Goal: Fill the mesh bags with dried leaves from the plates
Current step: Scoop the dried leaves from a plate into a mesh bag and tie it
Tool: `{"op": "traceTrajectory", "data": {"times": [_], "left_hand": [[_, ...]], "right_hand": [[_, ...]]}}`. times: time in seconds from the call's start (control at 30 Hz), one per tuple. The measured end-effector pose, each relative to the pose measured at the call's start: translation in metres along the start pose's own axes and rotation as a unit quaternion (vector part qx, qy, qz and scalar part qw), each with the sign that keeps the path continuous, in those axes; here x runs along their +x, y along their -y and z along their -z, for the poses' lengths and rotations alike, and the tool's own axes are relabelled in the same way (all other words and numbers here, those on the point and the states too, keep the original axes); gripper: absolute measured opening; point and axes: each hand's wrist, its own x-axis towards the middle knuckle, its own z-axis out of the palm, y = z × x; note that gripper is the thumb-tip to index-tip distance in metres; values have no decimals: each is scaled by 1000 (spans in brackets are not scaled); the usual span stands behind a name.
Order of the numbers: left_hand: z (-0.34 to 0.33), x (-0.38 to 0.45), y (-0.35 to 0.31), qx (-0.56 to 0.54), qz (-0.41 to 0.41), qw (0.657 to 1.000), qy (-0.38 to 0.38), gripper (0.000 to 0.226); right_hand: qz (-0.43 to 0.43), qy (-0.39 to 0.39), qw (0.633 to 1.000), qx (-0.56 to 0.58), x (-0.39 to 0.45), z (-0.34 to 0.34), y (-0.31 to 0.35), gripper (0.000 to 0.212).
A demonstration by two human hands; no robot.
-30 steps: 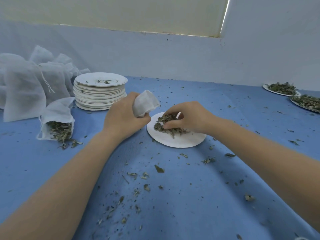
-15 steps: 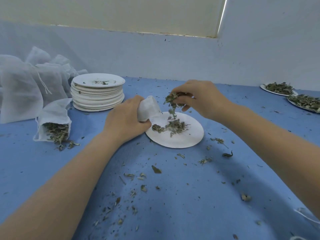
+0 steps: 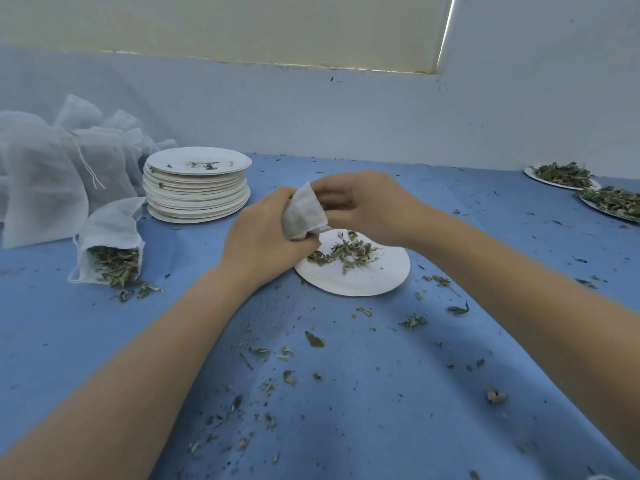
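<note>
Gripping the mesh bag over the plate at frame centre, left hand catches spills; right hand pinches leaves into its mouth.

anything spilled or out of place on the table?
Yes. Loose leaf bits are scattered across the blue cloth in front of the plate. At left, an open mesh bag lies on its side with leaves spilling out of its mouth onto the cloth.
</note>
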Motion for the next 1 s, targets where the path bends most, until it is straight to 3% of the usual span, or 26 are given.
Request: {"op": "traceTrajectory", "data": {"times": [0.1,0.27,0.33,0.47,0.53,0.6,0.7,0.77,0.87,1.0], "left_hand": [[3,0,-1,-17,-5,1000,-7,40],[1,-1,-9,3,-15,1000,7,38],[-1,-1,-11,9,-9,1000,7,38],[3,1,-8,40,-23,999,20,53],[4,3,-7,56,-33,997,28,48],[6,5,-7,64,-31,997,16,32],[11,7,-1,87,-9,996,-5,30],[13,7,3,95,4,995,-13,34],[11,7,4,105,-7,994,-6,35],[10,5,6,98,-12,995,-1,36]], "right_hand": [[-1,21,998,-58,0,6,3,20],[-10,-93,990,-102,7,-10,8,8],[-14,-89,992,-89,11,-17,10,7],[-24,82,993,-85,13,-7,9,16],[-17,154,985,-72,11,3,8,17],[3,127,992,-3,9,12,5,21],[-3,-19,991,129,7,19,-12,22],[-63,-76,994,36,9,15,-31,22],[-137,-2,967,-213,13,-2,-59,28],[-114,38,967,-225,12,-22,-69,33]]}}
